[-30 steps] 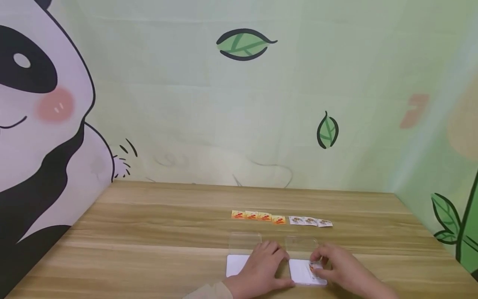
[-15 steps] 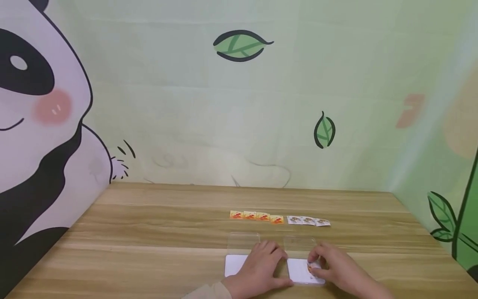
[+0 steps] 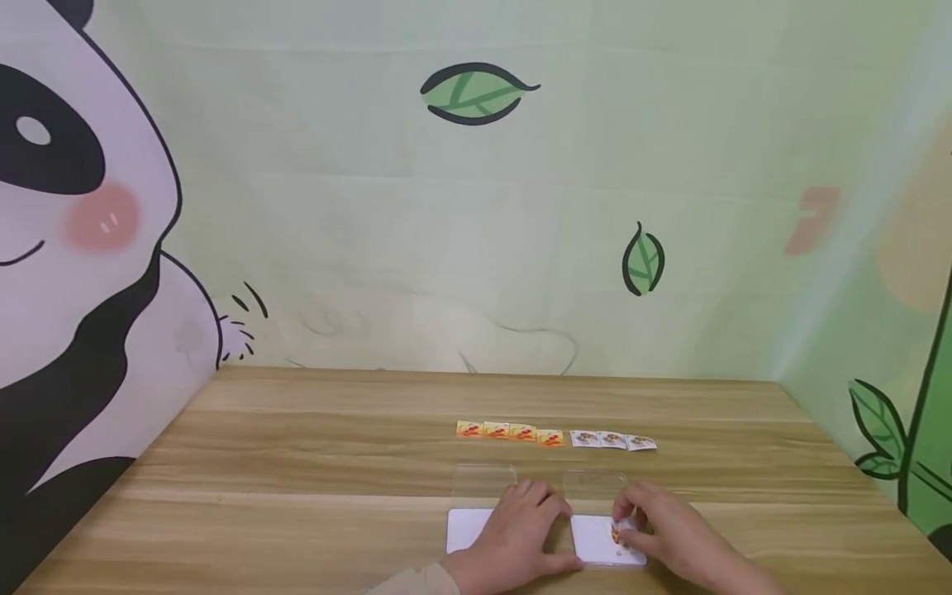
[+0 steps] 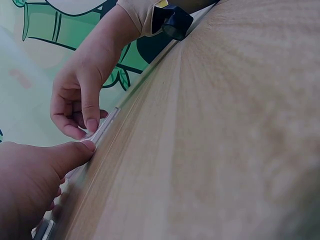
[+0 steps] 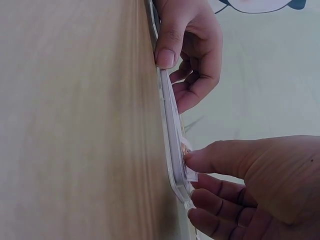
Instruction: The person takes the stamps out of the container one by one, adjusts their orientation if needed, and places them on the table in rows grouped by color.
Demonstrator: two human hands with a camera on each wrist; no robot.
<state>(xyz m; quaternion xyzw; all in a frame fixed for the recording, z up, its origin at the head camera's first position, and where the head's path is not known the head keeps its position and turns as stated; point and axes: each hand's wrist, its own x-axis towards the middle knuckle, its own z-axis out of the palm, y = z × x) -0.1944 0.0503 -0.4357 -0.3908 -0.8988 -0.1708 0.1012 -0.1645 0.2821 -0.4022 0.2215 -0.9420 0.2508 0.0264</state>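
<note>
In the head view, my right hand pinches a small printed paper piece between thumb and fingers. This piece is over the right half of a white stack of cards in a clear plastic case with its lid laid back. My left hand grips the left side of that case, thumb at the near corner and fingers at the far one. In the right wrist view, the paper piece touches or nearly touches the top of the stack. Part of the print is hidden by my fingers.
A second clear case with a white stack lies partly under my left hand, its lid also folded back. Behind stand two rows on the wooden table: several orange-yellow printed pieces and three white printed pieces.
The view has shifted slightly. My right fingers have moved very little, and the printed piece shows a bit more of its picture. My left hand keeps its hold on the case.
</note>
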